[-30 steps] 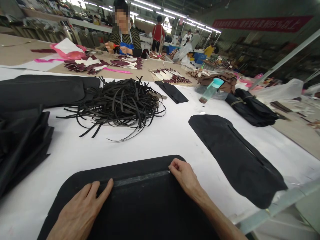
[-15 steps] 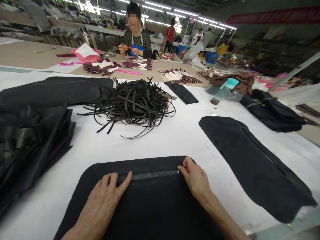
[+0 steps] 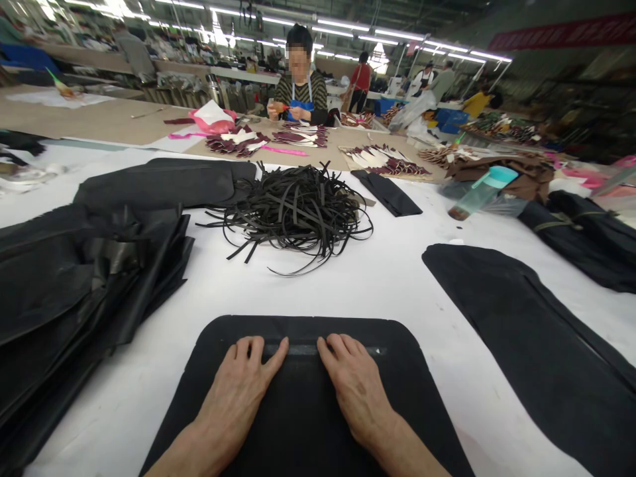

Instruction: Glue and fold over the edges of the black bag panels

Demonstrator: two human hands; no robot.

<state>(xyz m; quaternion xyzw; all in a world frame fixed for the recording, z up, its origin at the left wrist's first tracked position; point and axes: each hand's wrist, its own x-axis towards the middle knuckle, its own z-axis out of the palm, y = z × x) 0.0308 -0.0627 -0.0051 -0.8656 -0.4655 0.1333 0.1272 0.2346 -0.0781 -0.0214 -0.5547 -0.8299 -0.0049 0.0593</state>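
Observation:
A black rounded fabric panel lies flat on the white table right in front of me. A shiny strip runs across it near its far edge. My left hand lies flat on the panel, fingers stretched out, fingertips at the strip. My right hand rests flat beside it, fingers also on the strip. Neither hand holds anything.
A tangle of black strips sits beyond the panel. Stacked black pieces are on the left, another long black panel on the right. A teal-capped bottle lies at the right. A person in an apron works at the far table.
My right hand has slid left along the strip from the panel's right corner to beside my left hand. The view has shifted, so everything sits further right.

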